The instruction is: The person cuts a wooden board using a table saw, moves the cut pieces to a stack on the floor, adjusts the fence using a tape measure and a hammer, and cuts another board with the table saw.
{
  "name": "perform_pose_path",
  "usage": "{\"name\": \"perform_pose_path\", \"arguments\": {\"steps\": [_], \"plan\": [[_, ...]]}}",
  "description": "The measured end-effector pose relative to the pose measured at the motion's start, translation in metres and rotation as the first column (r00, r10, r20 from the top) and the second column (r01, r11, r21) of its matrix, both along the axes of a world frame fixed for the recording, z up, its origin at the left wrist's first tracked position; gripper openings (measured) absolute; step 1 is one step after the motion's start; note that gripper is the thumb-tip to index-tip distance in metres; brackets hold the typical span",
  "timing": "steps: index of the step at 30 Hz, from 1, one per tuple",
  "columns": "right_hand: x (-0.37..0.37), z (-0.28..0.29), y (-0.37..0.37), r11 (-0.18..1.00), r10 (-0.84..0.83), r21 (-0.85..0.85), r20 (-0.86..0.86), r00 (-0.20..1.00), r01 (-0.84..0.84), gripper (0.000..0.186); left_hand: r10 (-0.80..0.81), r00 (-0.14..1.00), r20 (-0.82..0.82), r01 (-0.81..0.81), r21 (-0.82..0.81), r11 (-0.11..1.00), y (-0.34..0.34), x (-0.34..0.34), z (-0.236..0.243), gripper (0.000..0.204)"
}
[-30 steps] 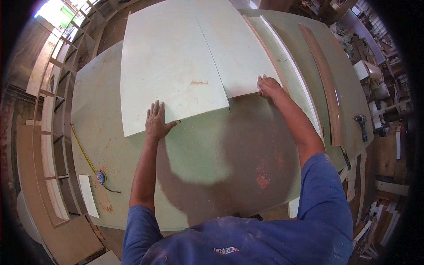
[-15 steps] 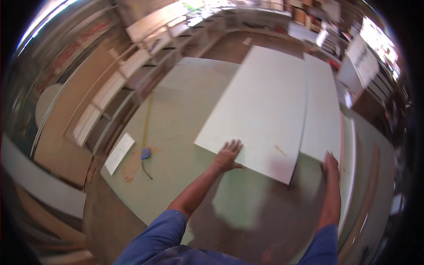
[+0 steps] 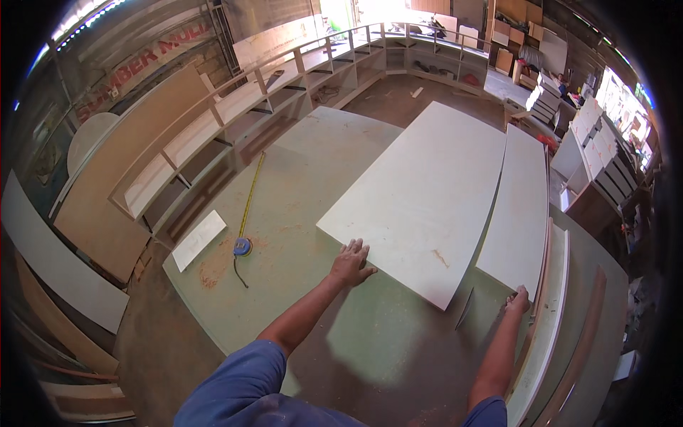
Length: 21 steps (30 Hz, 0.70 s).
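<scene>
A large white board (image 3: pixel 420 192) lies on a wide greenish panel (image 3: pixel 299 185). My left hand (image 3: pixel 352 262) rests at its near edge, fingers spread and thumb out, not wrapped round anything. Beside it on the right lies a narrower white board (image 3: pixel 514 213), split from the large one by a thin gap. My right hand (image 3: pixel 519 299) is closed on the near right corner of this narrower board. A thin dark sliver-like object (image 3: pixel 464 309), too small to identify, shows on the panel between the boards' near ends.
A blue tape measure (image 3: pixel 242 247) with its yellow blade pulled out lies left, near a small white offcut (image 3: pixel 199 240) and sawdust. Long strips (image 3: pixel 548 320) run along the right side. An open shelf frame (image 3: pixel 220 107) curves behind; stacked drawers (image 3: pixel 605 153) stand far right.
My right hand and the narrower board have come nearer to me, and the gap between the boards has widened. The dark thin object now shows. The head view has also shifted.
</scene>
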State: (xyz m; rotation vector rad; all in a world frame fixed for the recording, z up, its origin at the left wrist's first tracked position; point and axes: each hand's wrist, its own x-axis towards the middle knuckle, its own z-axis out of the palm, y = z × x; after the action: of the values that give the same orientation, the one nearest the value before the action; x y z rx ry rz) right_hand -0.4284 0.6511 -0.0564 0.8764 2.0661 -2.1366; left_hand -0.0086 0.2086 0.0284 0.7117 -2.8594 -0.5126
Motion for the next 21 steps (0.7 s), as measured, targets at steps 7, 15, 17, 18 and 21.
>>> {"name": "perform_pose_path", "arguments": {"steps": [7,15,17,18,21], "plan": [[-0.024,-0.009,-0.034,0.941,-0.316,-0.122,0.018,0.949,0.315,0.040,0.164,0.986,-0.037,-0.159,0.113,0.981,0.003,0.035,-0.004,0.073],[-0.019,0.021,-0.065,0.907,-0.067,-0.419,-0.067,0.996,0.033,0.058,0.211,0.973,-0.095,-0.195,0.156,0.968,-0.003,0.048,0.004,0.071],[-0.008,0.051,-0.080,0.905,0.020,-0.421,-0.090,0.996,-0.057,0.058,0.222,0.970,-0.102,-0.202,0.172,0.964,-0.002,0.052,0.003,0.071],[-0.002,0.066,-0.086,0.867,0.068,-0.484,-0.123,0.990,-0.120,0.055,0.241,0.967,-0.080,-0.223,0.189,0.956,-0.001,0.053,0.001,0.070],[-0.001,0.099,-0.084,0.814,0.109,-0.542,-0.214,0.971,-0.210,0.052,0.269,0.960,-0.080,-0.247,0.216,0.945,0.003,0.064,-0.002,0.069]]}}
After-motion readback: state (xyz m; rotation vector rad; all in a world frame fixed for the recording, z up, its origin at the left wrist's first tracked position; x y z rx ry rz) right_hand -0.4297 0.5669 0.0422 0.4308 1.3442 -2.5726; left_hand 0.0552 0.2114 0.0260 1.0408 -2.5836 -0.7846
